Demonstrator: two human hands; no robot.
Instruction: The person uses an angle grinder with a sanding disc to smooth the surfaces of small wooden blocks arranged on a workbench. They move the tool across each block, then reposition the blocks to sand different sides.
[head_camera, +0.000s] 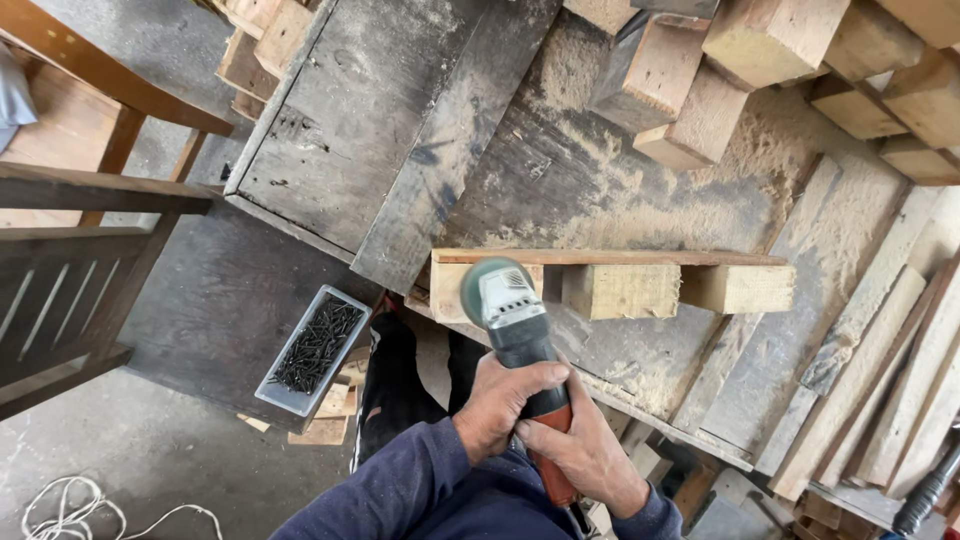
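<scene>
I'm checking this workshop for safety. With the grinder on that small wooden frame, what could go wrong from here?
1. The small pale wooden frame with three blocks lies loose on the dusty grey workbench, with no clamp visible; the disc could kick it away.
2. Both bare hands, left hand and right hand, grip the grey and red angle grinder without gloves.
3. The open tray of dark nails sits at the bench edge and might get knocked off.

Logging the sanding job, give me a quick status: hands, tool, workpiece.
Left hand and right hand both grip the angle grinder. Disc against the left end of the wooden frame piece. Tray of nails off left.
</scene>
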